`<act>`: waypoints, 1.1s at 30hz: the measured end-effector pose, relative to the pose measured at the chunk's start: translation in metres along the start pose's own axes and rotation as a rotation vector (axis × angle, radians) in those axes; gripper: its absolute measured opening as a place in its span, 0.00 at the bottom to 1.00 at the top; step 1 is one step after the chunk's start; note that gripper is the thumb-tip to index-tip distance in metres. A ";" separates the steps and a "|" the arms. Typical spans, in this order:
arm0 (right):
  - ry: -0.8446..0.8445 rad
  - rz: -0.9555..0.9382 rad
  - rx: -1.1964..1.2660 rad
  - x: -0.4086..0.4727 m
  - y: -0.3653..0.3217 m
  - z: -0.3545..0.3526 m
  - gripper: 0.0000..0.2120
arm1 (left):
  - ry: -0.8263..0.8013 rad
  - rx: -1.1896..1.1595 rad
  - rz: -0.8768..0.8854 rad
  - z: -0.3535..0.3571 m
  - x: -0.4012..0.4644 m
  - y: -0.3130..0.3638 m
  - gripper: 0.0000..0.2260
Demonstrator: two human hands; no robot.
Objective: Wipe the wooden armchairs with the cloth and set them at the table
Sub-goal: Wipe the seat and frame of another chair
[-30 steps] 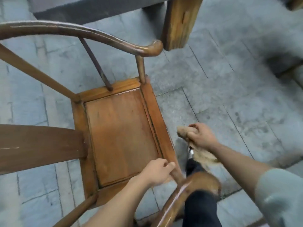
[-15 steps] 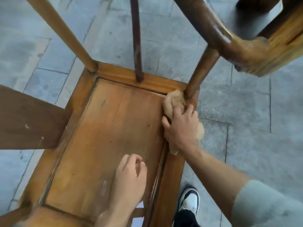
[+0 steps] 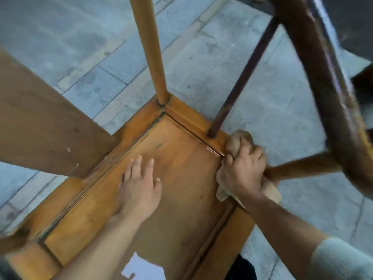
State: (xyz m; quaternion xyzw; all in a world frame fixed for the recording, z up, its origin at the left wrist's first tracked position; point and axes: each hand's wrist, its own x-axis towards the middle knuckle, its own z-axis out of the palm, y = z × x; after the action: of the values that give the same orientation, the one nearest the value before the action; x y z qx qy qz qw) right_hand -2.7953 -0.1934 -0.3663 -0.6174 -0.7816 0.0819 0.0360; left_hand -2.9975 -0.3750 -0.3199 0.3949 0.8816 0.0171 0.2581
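Observation:
I look straight down into a wooden armchair (image 3: 181,178) with an orange-brown seat panel. My left hand (image 3: 139,182) lies flat on the seat, fingers straight and spread. My right hand (image 3: 244,168) grips a tan cloth (image 3: 237,141) and presses it on the seat's right rail, at the foot of the arm post (image 3: 302,168). The cloth bulges out above the knuckles and hangs out below the wrist. The chair's curved dark arm rail (image 3: 323,67) arcs over the upper right, and its broad back splat (image 3: 40,122) fills the left.
Grey stone paving (image 3: 262,87) surrounds the chair. A dark thin spindle (image 3: 242,77) and a lighter round post (image 3: 149,47) rise from the seat's far rail. My dark trouser leg (image 3: 240,267) shows at the bottom edge. Dark wooden furniture (image 3: 363,77) sits at the right edge.
My head has leaned in over the seat. My left hand has spread flat higher up the panel. My right hand and the cloth have slid along the right rail to the arm post.

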 end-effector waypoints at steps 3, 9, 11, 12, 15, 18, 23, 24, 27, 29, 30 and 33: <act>-0.007 -0.003 0.041 -0.004 -0.007 -0.005 0.32 | -0.001 0.005 -0.144 -0.006 0.038 0.000 0.26; -0.235 -0.647 0.182 -0.069 -0.036 -0.004 0.35 | 0.130 -0.002 -0.180 -0.025 0.071 0.006 0.17; -0.203 -0.628 0.181 -0.026 -0.072 0.005 0.36 | 0.153 0.013 -0.170 -0.028 0.076 -0.001 0.16; -0.154 -0.602 0.144 0.001 -0.091 0.010 0.35 | 0.162 0.009 -0.147 -0.029 0.079 -0.003 0.16; -0.119 -0.333 0.167 0.084 -0.153 0.021 0.31 | 0.211 -0.025 -0.088 -0.029 0.079 -0.019 0.15; -0.089 -0.217 0.235 0.097 -0.181 0.029 0.31 | 0.227 -0.014 -0.031 -0.026 0.066 -0.038 0.15; -0.271 -0.832 0.223 0.046 -0.143 0.020 0.30 | 0.222 -0.040 -0.029 -0.029 0.021 -0.090 0.24; -0.303 -0.919 0.208 0.049 -0.140 0.019 0.30 | 0.225 -0.002 -0.028 -0.031 0.014 -0.101 0.23; -0.319 -1.072 0.149 0.074 -0.168 0.022 0.29 | 0.221 0.029 -0.077 -0.035 -0.006 -0.130 0.22; -0.220 -1.087 0.069 0.090 -0.209 0.028 0.28 | 0.255 -0.013 -0.180 -0.028 -0.016 -0.153 0.22; -0.201 -1.020 0.065 0.096 -0.232 0.031 0.26 | 0.291 -0.036 -0.262 -0.022 -0.021 -0.166 0.22; -0.161 -0.790 0.156 0.083 -0.274 0.043 0.21 | 0.257 -0.073 -0.441 -0.010 -0.031 -0.193 0.25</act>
State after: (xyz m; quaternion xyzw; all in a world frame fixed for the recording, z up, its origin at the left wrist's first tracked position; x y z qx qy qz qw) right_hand -3.0840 -0.1775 -0.3647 -0.2567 -0.9503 0.1688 0.0501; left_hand -3.1179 -0.5276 -0.3432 0.1779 0.9708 0.0424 0.1556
